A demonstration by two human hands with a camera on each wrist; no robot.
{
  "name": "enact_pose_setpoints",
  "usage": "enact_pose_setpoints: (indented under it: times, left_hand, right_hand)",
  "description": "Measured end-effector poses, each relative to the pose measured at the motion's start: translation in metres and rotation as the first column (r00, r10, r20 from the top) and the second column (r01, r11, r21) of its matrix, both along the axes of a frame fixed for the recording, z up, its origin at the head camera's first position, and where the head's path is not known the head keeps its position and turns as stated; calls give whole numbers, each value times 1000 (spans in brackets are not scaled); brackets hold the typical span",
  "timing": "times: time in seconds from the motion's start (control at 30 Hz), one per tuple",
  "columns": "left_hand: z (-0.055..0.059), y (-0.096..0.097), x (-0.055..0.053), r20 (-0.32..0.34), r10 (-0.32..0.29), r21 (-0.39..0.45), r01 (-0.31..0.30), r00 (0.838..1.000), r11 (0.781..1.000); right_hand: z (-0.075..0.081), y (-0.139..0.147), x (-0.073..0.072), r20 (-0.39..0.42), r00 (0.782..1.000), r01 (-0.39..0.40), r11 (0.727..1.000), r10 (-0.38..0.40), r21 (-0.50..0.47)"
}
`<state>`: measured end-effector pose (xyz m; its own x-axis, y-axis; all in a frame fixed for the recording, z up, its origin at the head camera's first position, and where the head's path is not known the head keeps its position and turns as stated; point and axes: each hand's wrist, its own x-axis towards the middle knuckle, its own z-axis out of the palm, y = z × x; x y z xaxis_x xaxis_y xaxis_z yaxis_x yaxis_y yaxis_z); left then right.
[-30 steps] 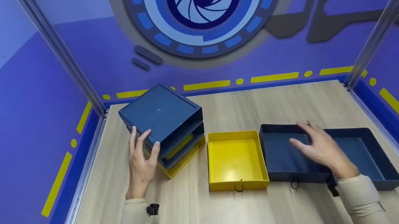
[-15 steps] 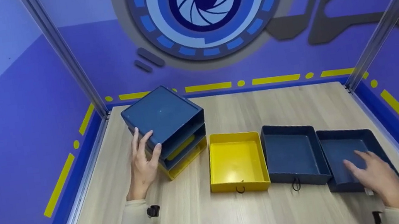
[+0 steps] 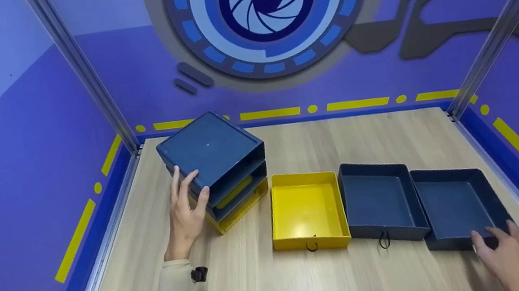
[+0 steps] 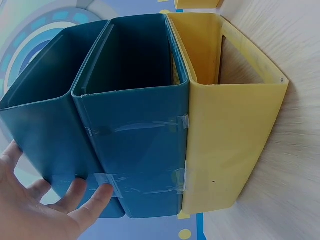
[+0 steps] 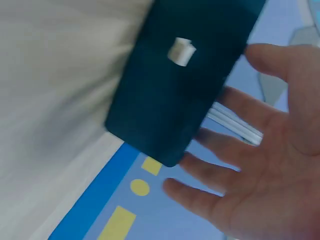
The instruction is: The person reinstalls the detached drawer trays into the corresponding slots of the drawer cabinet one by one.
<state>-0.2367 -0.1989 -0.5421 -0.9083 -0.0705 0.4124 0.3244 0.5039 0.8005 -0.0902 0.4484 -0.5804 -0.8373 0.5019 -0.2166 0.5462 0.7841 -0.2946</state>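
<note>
Head view: left hand (image 3: 186,211) laid flat against the side of a stacked plastic drawer cabinet (image 3: 214,164), two dark blue tiers over one yellow, fingers straight, thumb touching the front corner, nothing gripped. Cabinet sitting at the back left of the light wooden tabletop (image 3: 309,285). Right hand (image 3: 511,257) at the near right corner of the rightmost dark blue plastic drawer tray (image 3: 458,204), fingers spread and relaxed, fingertips touching its front wall, not closed round it. Just beside it, a second dark blue tray (image 3: 379,200), then a yellow plastic tray (image 3: 305,210), all three in a row, open side up.
</note>
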Motion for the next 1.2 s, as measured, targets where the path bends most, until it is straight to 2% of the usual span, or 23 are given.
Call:
enact_pose_setpoints:
  times: [0.1, 0.2, 0.33, 0.43, 0.57, 0.73, 0.9, 1.07, 1.2]
  left_hand:
    - [1, 0, 0, 5, 1, -1, -1, 1000, 1000]
    - [1, 0, 0, 14, 6, -9, -6, 1000, 1000]
    - [2, -1, -1, 27, 15, -20, -14, 1000, 1000]
    - [2, -2, -1, 32, 19, -25, -18, 999, 1000]
    - [2, -3, -1, 30, 19, -27, -19, 999, 999]
    - [3, -6, -1, 7, -1, -60, 1, 1000, 998]
    - [4, -9, -1, 8, -36, -69, 37, 999, 997]
    - [4, -13, 1, 32, -48, -65, 50, 998, 997]
    - [3, -13, 1, 35, -49, -55, 51, 998, 997]
  right_hand:
    - [-3, -8, 2, -41, 999, 6, 998, -4, 55]
    - [-5, -14, 4, -38, 999, -2, 996, 6, 90]
    - [-10, -19, 3, -48, 999, -2, 995, 7, 95]
    - [-18, -21, 3, -115, 993, -1, 997, 10, 82]
    - [-27, -21, 4, -226, 974, 5, 997, 12, 74]
    - [-31, -21, 3, -265, 963, 47, 999, -39, 26]
    - [-27, -18, 2, -293, 951, 96, 995, -100, -29]
    - [-14, -11, 2, -292, 948, 118, 991, -130, -59]
    - [-4, -10, 3, -338, 930, 127, 989, -145, -75]
